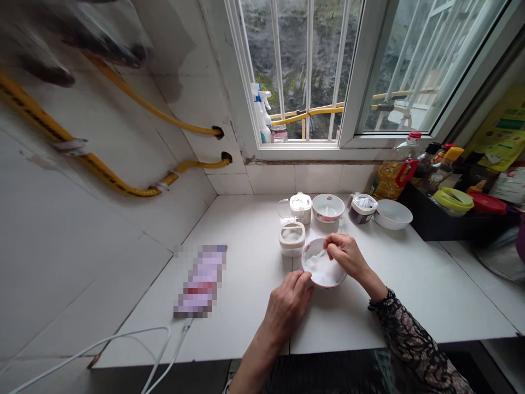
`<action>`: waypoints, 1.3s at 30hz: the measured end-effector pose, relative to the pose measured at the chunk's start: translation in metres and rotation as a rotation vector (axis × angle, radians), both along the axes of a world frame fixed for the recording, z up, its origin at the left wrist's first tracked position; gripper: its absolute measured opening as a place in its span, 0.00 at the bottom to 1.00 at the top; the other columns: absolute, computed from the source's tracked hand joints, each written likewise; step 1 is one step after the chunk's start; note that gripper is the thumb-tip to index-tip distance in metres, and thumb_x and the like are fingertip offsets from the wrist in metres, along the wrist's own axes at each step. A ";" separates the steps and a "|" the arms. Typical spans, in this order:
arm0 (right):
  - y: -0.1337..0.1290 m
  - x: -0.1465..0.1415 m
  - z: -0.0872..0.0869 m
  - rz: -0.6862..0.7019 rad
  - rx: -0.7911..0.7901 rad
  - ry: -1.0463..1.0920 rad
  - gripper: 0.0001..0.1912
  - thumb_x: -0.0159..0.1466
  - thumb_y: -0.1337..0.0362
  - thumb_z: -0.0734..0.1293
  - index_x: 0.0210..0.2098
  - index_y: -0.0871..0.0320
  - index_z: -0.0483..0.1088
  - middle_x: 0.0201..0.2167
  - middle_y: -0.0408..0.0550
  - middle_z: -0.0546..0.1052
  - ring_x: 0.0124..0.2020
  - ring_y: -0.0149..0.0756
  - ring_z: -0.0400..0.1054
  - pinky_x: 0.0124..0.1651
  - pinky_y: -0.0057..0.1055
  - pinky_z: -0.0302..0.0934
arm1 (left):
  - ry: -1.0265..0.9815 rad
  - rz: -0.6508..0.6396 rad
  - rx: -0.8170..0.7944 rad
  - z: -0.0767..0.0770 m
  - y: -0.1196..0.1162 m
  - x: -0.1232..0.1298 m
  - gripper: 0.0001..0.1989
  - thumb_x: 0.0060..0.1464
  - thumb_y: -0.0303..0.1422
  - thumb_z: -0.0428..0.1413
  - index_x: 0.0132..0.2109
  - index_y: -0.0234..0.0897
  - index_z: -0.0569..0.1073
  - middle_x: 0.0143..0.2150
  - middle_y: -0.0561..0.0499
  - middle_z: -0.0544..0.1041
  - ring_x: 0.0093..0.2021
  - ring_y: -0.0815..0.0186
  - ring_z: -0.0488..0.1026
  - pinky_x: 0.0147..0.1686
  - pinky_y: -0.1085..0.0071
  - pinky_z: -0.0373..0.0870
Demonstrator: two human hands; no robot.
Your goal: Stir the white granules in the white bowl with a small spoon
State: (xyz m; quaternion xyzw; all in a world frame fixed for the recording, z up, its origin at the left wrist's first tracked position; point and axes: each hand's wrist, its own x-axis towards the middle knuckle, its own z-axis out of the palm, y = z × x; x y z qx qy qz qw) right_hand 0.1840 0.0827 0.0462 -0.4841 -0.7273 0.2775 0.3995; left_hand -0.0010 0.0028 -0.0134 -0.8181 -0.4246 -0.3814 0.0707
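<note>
At six o'clock on the white counter (246, 339), nearest to where I stand, the person's left hand (289, 301) comes in, its fingers curled together and its thumb side touching the near-left rim of a pink-edged bowl (327, 285), about eight o'clock on it; whether it grips or merely steadies, I cannot tell. The bowl sits upright between the hands, with white contents (328, 272) inside. At its two o'clock, the right hand (348, 254) leans over the rim, thumb and fingers pinching a slim pale piece (319, 256), possibly a spoon. My reading is that stirring or scooping is in hand, and the next move calls for a steady bowl and a loose wrist. Just beyond, at ten, stands a square tub (290, 252) holding more white stuff; at eleven, a second tub (301, 207); at twelve, a flowered bowl (328, 216). Farther out, a dark-filled jar (361, 217) stands at one and a plain white bowl (392, 219) at two, with an oil bottle (388, 180) behind them.
</note>
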 end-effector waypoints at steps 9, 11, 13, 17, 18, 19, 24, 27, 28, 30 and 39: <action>0.003 0.005 0.004 -0.064 -0.181 0.238 0.08 0.51 0.64 0.59 0.21 0.57 0.69 0.13 0.39 0.68 0.18 0.30 0.60 0.27 0.27 0.55 | -0.016 0.002 0.005 0.002 0.000 0.001 0.09 0.64 0.26 0.47 0.51 0.36 0.65 0.39 0.48 0.75 0.38 0.64 0.75 0.32 0.73 0.74; 0.002 0.005 0.004 -0.084 -0.141 0.173 0.08 0.51 0.64 0.59 0.21 0.57 0.69 0.13 0.39 0.68 0.18 0.30 0.61 0.27 0.28 0.55 | -0.015 0.003 0.005 0.002 0.000 0.001 0.09 0.64 0.26 0.47 0.51 0.36 0.65 0.39 0.48 0.75 0.38 0.64 0.75 0.31 0.73 0.73; 0.001 0.004 0.004 -0.080 -0.124 0.140 0.09 0.51 0.64 0.58 0.21 0.56 0.69 0.13 0.39 0.69 0.18 0.31 0.61 0.27 0.28 0.55 | -0.013 0.005 0.004 0.002 0.000 0.001 0.09 0.63 0.26 0.48 0.50 0.37 0.65 0.39 0.48 0.75 0.38 0.64 0.75 0.30 0.74 0.73; 0.001 0.003 0.003 -0.072 -0.096 0.092 0.09 0.52 0.64 0.58 0.22 0.56 0.68 0.13 0.40 0.69 0.18 0.32 0.62 0.29 0.29 0.56 | -0.016 0.003 0.005 0.001 0.000 0.000 0.10 0.63 0.26 0.48 0.51 0.36 0.65 0.39 0.48 0.76 0.38 0.64 0.75 0.31 0.74 0.73; 0.001 0.002 0.002 -0.067 -0.072 0.067 0.09 0.52 0.65 0.58 0.21 0.55 0.68 0.13 0.40 0.69 0.19 0.32 0.62 0.31 0.30 0.58 | -0.017 0.004 0.005 0.001 0.000 0.000 0.10 0.63 0.26 0.48 0.50 0.36 0.65 0.39 0.48 0.76 0.38 0.65 0.75 0.32 0.74 0.74; 0.001 0.001 0.001 -0.060 -0.038 0.036 0.09 0.52 0.65 0.58 0.20 0.55 0.68 0.13 0.40 0.69 0.20 0.33 0.63 0.34 0.30 0.59 | -0.017 0.006 0.004 0.001 0.000 0.000 0.10 0.62 0.26 0.48 0.50 0.36 0.65 0.39 0.48 0.76 0.38 0.65 0.75 0.32 0.74 0.74; -0.001 -0.004 0.000 -0.010 0.062 -0.042 0.10 0.53 0.68 0.58 0.18 0.54 0.66 0.16 0.41 0.72 0.29 0.36 0.68 0.50 0.36 0.58 | -0.011 0.009 -0.006 0.001 0.000 0.001 0.10 0.63 0.26 0.48 0.51 0.37 0.65 0.39 0.48 0.76 0.39 0.65 0.76 0.33 0.74 0.74; -0.002 -0.002 0.002 0.023 -0.027 0.040 0.09 0.53 0.67 0.58 0.20 0.55 0.68 0.14 0.40 0.71 0.24 0.34 0.65 0.42 0.33 0.60 | -0.011 0.010 0.002 0.001 0.000 0.001 0.09 0.64 0.26 0.48 0.51 0.36 0.65 0.39 0.48 0.76 0.38 0.65 0.76 0.32 0.74 0.73; -0.001 -0.001 0.002 0.025 -0.074 0.089 0.08 0.53 0.66 0.59 0.21 0.55 0.68 0.14 0.40 0.70 0.22 0.33 0.64 0.37 0.32 0.60 | -0.011 0.010 0.005 0.001 0.000 0.001 0.09 0.64 0.26 0.47 0.51 0.36 0.65 0.39 0.48 0.76 0.38 0.65 0.76 0.32 0.74 0.73; 0.000 0.001 0.003 0.024 -0.168 0.201 0.08 0.52 0.65 0.59 0.22 0.56 0.68 0.14 0.40 0.70 0.20 0.32 0.63 0.30 0.29 0.58 | -0.010 0.007 0.007 0.002 0.000 0.001 0.09 0.64 0.26 0.47 0.50 0.36 0.65 0.39 0.48 0.75 0.38 0.65 0.75 0.31 0.74 0.73; 0.005 0.005 0.005 -0.019 -0.299 0.447 0.07 0.50 0.63 0.62 0.22 0.58 0.70 0.13 0.40 0.69 0.19 0.30 0.61 0.29 0.29 0.57 | -0.007 0.009 -0.006 0.002 -0.001 0.000 0.10 0.63 0.26 0.48 0.50 0.37 0.65 0.39 0.48 0.75 0.39 0.64 0.75 0.31 0.74 0.73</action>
